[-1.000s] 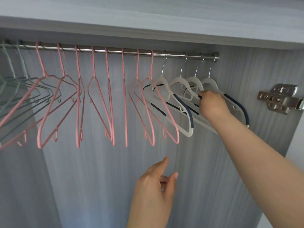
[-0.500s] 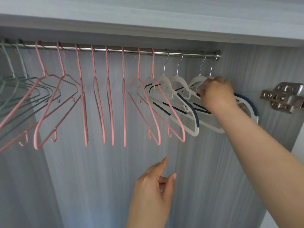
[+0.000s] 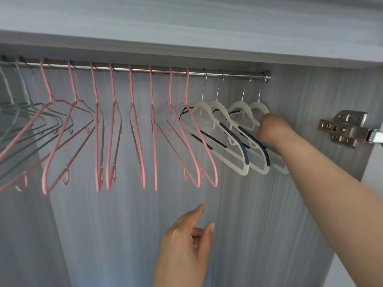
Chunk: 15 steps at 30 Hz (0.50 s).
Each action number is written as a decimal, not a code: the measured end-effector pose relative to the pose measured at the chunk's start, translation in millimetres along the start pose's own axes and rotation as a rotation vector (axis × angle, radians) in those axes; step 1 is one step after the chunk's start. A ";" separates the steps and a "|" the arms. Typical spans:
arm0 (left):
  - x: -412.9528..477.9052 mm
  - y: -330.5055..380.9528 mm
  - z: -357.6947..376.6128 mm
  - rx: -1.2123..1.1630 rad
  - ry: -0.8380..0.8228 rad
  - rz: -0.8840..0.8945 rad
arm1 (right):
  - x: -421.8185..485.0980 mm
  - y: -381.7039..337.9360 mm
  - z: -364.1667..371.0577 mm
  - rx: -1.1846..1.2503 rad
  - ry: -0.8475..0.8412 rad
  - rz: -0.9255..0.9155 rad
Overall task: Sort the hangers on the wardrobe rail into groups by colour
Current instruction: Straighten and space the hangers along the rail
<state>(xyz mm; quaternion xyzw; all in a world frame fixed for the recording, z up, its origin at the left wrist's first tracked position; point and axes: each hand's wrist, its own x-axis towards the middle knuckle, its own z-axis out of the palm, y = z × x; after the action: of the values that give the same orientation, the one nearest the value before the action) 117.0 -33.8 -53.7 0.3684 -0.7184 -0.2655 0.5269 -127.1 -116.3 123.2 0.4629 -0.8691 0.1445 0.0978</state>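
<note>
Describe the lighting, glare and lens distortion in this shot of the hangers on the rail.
Head view: soft, even daylight, no hard shadows; a thin bright streak of glare runs along the metal rail; wide-angle bending curves the shelf edge and rail; the green hangers at the left edge look slightly soft.

I see every hanger hung on the rail under the shelf: wire hangers from its left end to past the middle, four plastic hangers at its right end. My right hand reaches among those four, my left hand well below, the hinge right of the rail.
</note>
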 end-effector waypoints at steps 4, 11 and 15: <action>0.6 -2.9 -3.2 -0.028 0.044 -0.016 | -2.0 -4.5 0.8 0.021 -0.051 0.020; 0.4 -5.2 -9.8 -0.022 0.060 -0.049 | -2.1 -8.9 -1.0 0.070 -0.115 0.022; -5.5 -3.6 -8.6 -0.042 0.049 -0.057 | -0.2 -10.6 -2.4 0.053 -0.082 0.002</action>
<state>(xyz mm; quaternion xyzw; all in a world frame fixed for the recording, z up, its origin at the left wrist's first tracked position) 127.1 -31.4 -57.0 0.3841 -0.6887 -0.2865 0.5442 -118.1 -120.9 127.1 0.4699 -0.8687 0.1483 0.0495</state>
